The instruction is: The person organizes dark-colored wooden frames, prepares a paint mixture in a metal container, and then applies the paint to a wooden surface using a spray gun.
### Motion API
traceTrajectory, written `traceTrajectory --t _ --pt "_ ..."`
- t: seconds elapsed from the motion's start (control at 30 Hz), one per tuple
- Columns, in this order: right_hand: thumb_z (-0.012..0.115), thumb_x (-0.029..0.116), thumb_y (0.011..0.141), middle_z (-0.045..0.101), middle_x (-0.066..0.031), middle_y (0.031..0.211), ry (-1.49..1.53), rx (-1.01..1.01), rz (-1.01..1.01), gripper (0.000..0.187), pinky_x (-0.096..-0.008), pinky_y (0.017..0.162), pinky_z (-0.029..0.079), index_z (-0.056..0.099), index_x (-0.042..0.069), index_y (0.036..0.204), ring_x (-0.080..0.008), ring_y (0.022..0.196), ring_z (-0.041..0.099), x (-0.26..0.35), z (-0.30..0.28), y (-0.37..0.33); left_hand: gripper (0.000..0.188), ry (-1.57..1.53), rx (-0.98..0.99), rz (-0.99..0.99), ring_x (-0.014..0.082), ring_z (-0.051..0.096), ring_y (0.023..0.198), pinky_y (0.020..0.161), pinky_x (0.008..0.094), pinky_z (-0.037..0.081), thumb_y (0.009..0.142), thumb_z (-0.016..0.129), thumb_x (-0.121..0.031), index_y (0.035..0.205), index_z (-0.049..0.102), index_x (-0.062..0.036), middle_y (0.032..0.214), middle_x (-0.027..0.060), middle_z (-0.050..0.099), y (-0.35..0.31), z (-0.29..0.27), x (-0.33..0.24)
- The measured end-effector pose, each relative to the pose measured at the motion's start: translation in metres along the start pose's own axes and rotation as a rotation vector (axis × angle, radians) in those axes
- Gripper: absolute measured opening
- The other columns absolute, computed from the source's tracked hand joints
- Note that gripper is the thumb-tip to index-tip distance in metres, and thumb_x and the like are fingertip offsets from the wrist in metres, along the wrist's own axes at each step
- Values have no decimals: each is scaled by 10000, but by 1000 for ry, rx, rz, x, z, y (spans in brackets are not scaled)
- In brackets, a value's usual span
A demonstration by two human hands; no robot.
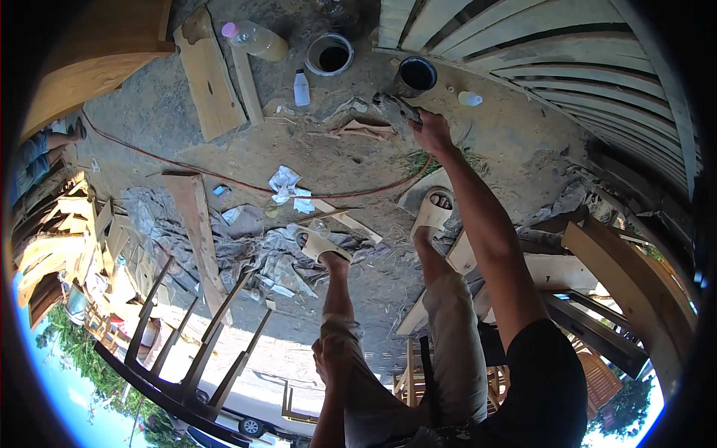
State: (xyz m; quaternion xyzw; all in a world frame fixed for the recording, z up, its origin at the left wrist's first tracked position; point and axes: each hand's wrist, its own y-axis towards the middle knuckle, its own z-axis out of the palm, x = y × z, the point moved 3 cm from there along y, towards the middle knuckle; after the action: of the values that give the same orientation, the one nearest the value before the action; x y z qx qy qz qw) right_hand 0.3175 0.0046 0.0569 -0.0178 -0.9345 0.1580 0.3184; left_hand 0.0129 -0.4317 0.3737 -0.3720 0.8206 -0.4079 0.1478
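Observation:
My right hand (432, 133) reaches forward over the dirt ground, its fingers wrapped round a grey metal tool that looks like a spray gun (399, 108). The tool's far end is dark, and its exact shape is hard to make out. A reddish hose (336, 196) curves across the ground and rises to just below this hand. Right beside the tool stands an open container (417, 75) with dark contents. My left hand (328, 358) rests on my left trouser leg near the knee, fingers laid over the cloth, holding nothing.
Another open tub (329, 55), a large bottle with a pink cap (258, 41) and a small white bottle (301, 88) stand ahead. A slatted wooden piece (553, 56) fills the upper right. Boards (209, 75), crumpled sheeting (280, 254) and a dark frame (179, 388) lie around.

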Motion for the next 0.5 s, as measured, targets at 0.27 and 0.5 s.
traceTrajectory --t 0.27,0.5 --pt "730 289 879 728 -215 987 -38 110 16 385 -515 835 551 676 93 1205 -416 954 698 -7 11 16 372 -30 18 -57 422 578 1206 988 537 494 825 769 -316 1166 680 -200 1328 178 553 4 -6 -3" --pt "742 326 865 731 -215 1040 -90 228 29 457 -500 863 551 653 92 1248 -413 996 697 -4 6 26 378 -49 39 -86 439 565 1214 999 539 485 828 765 -296 1178 672 -186 1330 197 546 7 -17 -10"
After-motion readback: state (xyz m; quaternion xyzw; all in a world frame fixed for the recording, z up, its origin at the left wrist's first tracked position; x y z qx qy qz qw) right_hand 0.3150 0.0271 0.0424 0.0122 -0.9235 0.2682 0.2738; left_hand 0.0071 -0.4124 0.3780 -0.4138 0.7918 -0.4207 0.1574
